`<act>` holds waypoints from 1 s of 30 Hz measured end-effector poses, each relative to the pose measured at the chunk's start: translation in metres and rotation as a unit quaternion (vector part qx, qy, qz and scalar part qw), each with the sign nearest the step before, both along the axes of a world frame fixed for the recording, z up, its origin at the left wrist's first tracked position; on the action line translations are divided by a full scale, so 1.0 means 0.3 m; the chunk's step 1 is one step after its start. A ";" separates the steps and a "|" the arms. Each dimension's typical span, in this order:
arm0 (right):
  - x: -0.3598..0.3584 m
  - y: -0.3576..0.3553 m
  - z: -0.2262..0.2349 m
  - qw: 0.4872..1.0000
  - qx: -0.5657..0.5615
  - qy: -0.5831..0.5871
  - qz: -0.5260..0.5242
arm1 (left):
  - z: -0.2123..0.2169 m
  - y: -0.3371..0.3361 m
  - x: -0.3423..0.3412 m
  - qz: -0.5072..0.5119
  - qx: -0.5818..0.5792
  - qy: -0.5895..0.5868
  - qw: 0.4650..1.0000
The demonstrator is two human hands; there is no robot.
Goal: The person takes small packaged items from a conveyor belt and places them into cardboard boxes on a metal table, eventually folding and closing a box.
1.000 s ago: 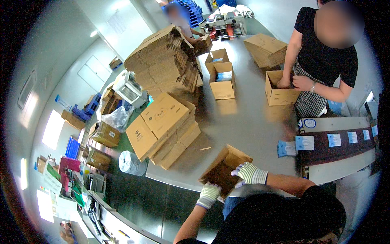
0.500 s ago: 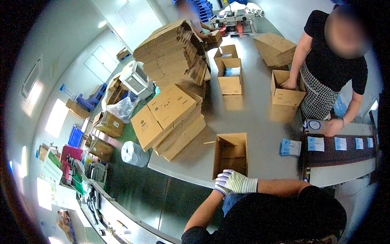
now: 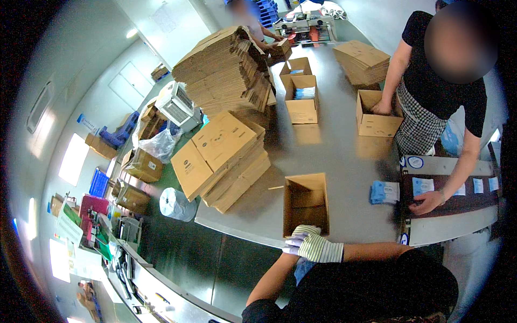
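My right hand (image 3: 319, 248), in a white glove with dark stripes and lilac fingers, lies folded over my left hand (image 3: 291, 248). The left one is largely covered, and its fingers cannot be made out. Both gloved hands are together at the table's near edge, just in front of an open, upright cardboard box (image 3: 306, 202). No item shows in either hand. Inside the box, the visible walls and bottom are bare cardboard.
Blue-and-white packets (image 3: 384, 192) lie right of my box, beside a conveyor (image 3: 452, 212). A co-worker's hand (image 3: 426, 203) reaches over the belt; the other is inside a carton (image 3: 379, 126). Flattened cartons (image 3: 221, 156) are stacked left. A box holding packets (image 3: 305, 93) stands farther back.
The co-worker's hand has moved from the belt's far edge toward its near side, over the packets. My hands stay together at the box, with a slight shift of the fingers.
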State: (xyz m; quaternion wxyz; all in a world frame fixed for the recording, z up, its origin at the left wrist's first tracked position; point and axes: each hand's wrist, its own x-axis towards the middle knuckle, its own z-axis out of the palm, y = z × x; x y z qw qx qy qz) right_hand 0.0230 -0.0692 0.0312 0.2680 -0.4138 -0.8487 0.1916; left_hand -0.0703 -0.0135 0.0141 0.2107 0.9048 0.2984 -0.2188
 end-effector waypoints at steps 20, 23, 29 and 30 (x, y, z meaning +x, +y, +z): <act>0.066 -0.021 0.137 0.991 -0.088 0.095 0.039 | -0.046 0.021 0.013 -0.028 -0.004 -0.027 0.999; 0.057 -0.009 0.132 0.991 -0.028 0.130 0.031 | -0.046 0.025 0.016 -0.029 0.000 -0.023 0.999; 0.000 -0.010 0.012 0.992 -0.086 -0.032 -0.088 | -0.042 0.035 0.051 -0.043 0.011 -0.021 0.999; 0.013 -0.011 0.010 0.991 -0.073 0.000 -0.111 | -0.051 0.040 0.060 -0.046 0.013 -0.019 0.999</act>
